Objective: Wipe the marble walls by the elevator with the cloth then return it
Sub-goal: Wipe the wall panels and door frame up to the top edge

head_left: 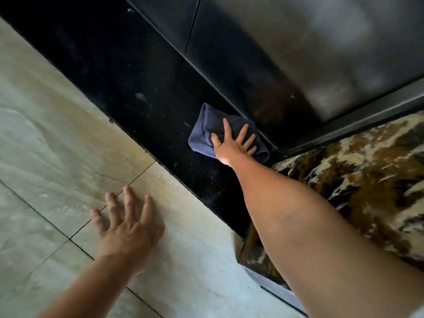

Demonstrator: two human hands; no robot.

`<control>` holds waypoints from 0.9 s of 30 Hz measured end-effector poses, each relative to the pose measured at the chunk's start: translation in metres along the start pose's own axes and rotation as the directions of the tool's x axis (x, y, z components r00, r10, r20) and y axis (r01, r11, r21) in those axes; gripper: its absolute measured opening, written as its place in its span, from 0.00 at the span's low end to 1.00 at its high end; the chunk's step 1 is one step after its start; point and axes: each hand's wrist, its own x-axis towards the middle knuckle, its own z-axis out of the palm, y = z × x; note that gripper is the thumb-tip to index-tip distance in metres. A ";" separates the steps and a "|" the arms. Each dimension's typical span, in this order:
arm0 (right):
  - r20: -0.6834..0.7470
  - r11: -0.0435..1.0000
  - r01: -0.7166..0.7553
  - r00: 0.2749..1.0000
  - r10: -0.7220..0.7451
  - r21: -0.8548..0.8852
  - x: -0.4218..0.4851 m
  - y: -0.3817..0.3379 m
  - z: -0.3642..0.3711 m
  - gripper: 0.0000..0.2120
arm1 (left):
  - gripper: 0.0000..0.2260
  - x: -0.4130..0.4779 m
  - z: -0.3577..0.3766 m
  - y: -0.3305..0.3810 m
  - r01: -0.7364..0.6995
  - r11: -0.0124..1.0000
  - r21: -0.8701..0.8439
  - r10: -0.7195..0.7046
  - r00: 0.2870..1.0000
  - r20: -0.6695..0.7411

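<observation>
- Head view: R hand = right hand, fingers straight and spread, palm flat on the cloth. It presses, no curl round it.
- Cloth: dark blue, folded, lies on the black marble strip, just beside the elevator door frame, near the brown veined marble at the corner.
- Key relation: cloth's long axis runs approx. along the strip, most bare fabric up-left of the fingers. Judged: next stroke goes along the strip that way.
- L hand = left hand, splayed flat on the beige marble wall, holds nothing, well apart from cloth. R hand is nearer.
</observation>
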 end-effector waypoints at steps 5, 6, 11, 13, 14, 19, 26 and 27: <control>0.015 0.999 0.029 0.999 -0.029 0.023 -0.002 0.007 -0.006 0.31 | 0.33 0.004 -0.003 0.000 -0.018 1.000 -0.020 0.019 0.999 0.028; -0.019 0.997 0.051 0.999 -0.050 0.060 -0.016 0.010 -0.005 0.30 | 0.33 0.004 -0.004 -0.001 -0.020 0.999 -0.025 0.021 1.000 0.024; -0.240 0.979 0.200 0.950 -0.202 -0.033 -0.168 0.034 0.057 0.24 | 0.38 -0.003 -0.025 -0.008 -0.075 0.997 0.033 0.069 0.986 0.151; -0.146 0.958 0.266 0.949 -0.279 -0.106 -0.223 0.043 0.071 0.23 | 0.37 -0.002 -0.040 -0.017 -0.096 0.994 0.047 0.082 0.968 0.238; -0.082 0.934 0.318 0.939 -0.334 -0.165 -0.237 0.048 0.073 0.22 | 0.34 -0.001 -0.051 -0.023 -0.102 0.995 0.016 0.095 0.961 0.259; 0.126 0.915 0.392 0.907 -0.402 0.100 -0.193 0.024 0.001 0.11 | 0.19 -0.009 -0.136 -0.056 -0.083 0.995 0.062 0.067 0.973 0.220; -0.157 0.832 0.493 0.870 -0.467 0.256 -0.129 -0.089 -0.126 0.12 | 0.19 0.009 -0.251 -0.078 -0.121 0.918 0.377 0.109 0.993 0.053; -0.208 0.805 0.528 0.848 -0.487 0.271 -0.126 -0.103 -0.134 0.12 | 0.19 0.017 -0.262 -0.085 -0.129 0.908 0.398 0.130 0.991 0.023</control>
